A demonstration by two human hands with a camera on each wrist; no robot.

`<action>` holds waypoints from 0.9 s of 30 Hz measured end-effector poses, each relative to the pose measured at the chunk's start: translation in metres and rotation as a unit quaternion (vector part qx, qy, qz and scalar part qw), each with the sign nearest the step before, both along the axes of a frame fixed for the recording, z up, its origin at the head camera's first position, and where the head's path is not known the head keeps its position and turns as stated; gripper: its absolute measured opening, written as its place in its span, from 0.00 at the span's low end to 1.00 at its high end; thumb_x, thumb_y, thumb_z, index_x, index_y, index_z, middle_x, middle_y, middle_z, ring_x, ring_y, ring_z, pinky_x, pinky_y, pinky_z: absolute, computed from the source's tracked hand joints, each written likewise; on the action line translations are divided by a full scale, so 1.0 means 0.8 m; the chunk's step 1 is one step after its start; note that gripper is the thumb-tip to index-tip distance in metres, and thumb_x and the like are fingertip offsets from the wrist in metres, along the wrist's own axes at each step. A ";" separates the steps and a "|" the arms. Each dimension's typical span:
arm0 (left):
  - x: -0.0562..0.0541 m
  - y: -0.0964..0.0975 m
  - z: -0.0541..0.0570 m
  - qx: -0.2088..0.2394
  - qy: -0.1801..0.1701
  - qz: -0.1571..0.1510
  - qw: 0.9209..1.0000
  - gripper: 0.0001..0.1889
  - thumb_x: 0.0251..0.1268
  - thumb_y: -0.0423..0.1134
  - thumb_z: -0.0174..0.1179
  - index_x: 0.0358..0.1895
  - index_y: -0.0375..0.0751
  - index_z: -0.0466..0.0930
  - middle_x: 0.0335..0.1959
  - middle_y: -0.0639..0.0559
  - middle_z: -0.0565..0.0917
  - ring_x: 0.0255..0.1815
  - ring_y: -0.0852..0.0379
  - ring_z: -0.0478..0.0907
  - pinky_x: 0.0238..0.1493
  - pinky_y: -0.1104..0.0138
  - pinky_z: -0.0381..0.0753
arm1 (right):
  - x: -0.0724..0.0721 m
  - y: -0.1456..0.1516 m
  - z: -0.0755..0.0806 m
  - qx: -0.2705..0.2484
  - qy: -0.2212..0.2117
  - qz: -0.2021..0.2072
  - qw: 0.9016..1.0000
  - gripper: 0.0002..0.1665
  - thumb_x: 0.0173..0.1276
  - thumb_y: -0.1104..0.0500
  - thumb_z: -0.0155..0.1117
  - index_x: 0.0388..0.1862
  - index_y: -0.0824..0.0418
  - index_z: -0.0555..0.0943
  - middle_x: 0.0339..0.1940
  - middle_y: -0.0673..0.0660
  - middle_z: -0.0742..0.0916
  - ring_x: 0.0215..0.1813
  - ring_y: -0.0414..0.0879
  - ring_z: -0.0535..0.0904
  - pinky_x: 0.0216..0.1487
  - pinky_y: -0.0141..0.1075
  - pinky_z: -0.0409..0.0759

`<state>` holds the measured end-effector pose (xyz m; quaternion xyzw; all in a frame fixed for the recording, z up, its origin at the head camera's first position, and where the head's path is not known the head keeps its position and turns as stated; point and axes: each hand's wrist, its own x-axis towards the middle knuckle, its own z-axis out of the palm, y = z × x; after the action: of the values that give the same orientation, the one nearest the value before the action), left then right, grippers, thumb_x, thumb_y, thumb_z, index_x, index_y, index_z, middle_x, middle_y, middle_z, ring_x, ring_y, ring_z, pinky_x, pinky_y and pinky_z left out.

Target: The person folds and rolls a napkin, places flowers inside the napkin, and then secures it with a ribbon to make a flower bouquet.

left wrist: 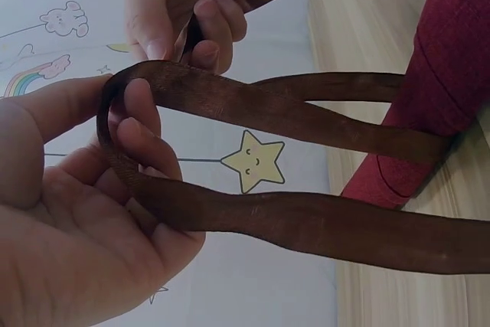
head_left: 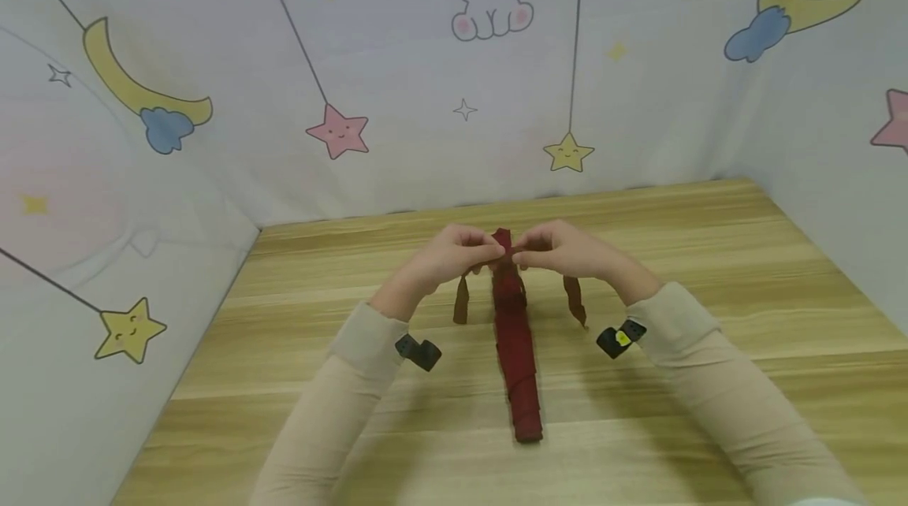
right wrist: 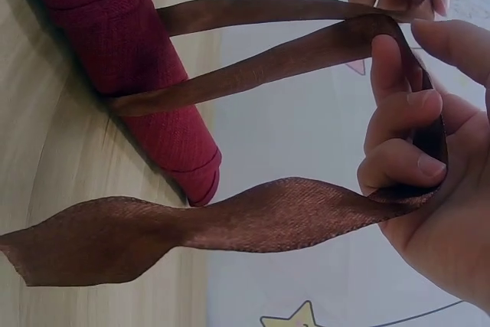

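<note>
A long dark red roll of cloth (head_left: 516, 348) lies lengthwise on the table, its layered edges showing along its side. Around it, close to the far end, runs a brown ribbon (left wrist: 291, 227) whose two lengths rise from the roll. My left hand (head_left: 454, 255) pinches one length between thumb and fingertips, and that tail loops through the hand and hangs down. With thumb and curled fingers, my right hand (head_left: 563, 248) pinches the other length; its twisted tail (right wrist: 283, 212) dangles on the right. Both hands meet just above the roll, fingertips nearly together.
The wooden table (head_left: 298, 380) reaches back to a white fabric wall (head_left: 426, 167) printed with stars, moons and a bear. Similar fabric stands along the left and right sides. A small black camera (head_left: 420, 352) is strapped at the left wrist, another (head_left: 620, 338) at the right.
</note>
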<state>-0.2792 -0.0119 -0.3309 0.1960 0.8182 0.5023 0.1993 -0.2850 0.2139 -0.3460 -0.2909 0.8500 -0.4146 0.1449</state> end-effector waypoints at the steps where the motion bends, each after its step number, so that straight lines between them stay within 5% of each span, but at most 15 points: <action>1: 0.000 0.001 0.000 0.000 0.001 0.002 1.000 0.12 0.71 0.43 0.55 0.36 0.38 0.81 0.24 0.54 0.73 0.27 0.57 0.66 0.31 0.66 0.67 | 0.000 0.000 0.000 -0.001 0.005 0.004 1.000 0.19 0.72 0.56 0.57 0.56 0.65 0.80 0.49 0.60 0.85 0.52 0.50 0.80 0.53 0.47 0.77; 6: 0.003 0.004 -0.003 0.001 0.007 0.003 1.000 0.11 0.71 0.43 0.55 0.40 0.39 0.82 0.30 0.50 0.76 0.33 0.56 0.70 0.35 0.65 0.69 | 0.000 -0.003 -0.002 0.003 0.019 0.012 1.000 0.22 0.67 0.56 0.64 0.57 0.65 0.79 0.54 0.59 0.84 0.58 0.52 0.79 0.57 0.48 0.76; 12: 0.004 0.009 -0.007 0.002 0.015 -0.008 1.000 0.10 0.71 0.42 0.55 0.41 0.40 0.83 0.40 0.50 0.81 0.42 0.53 0.75 0.43 0.65 0.74 | 0.003 -0.011 -0.003 0.004 0.029 0.001 1.000 0.23 0.61 0.51 0.71 0.52 0.60 0.81 0.48 0.54 0.86 0.47 0.45 0.79 0.48 0.41 0.78; 27: 0.005 0.003 -0.022 0.017 0.015 0.011 1.000 0.15 0.74 0.46 0.51 0.47 0.41 0.82 0.47 0.51 0.81 0.48 0.55 0.76 0.53 0.60 0.74 | 0.003 -0.014 -0.012 0.004 0.079 0.000 0.997 0.13 0.71 0.62 0.56 0.50 0.63 0.82 0.46 0.57 0.87 0.41 0.44 0.77 0.47 0.40 0.76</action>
<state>-0.2753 -0.0094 -0.3485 0.1978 0.8143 0.5156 0.1786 -0.2826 0.2029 -0.3559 -0.3221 0.8604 -0.3871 0.0788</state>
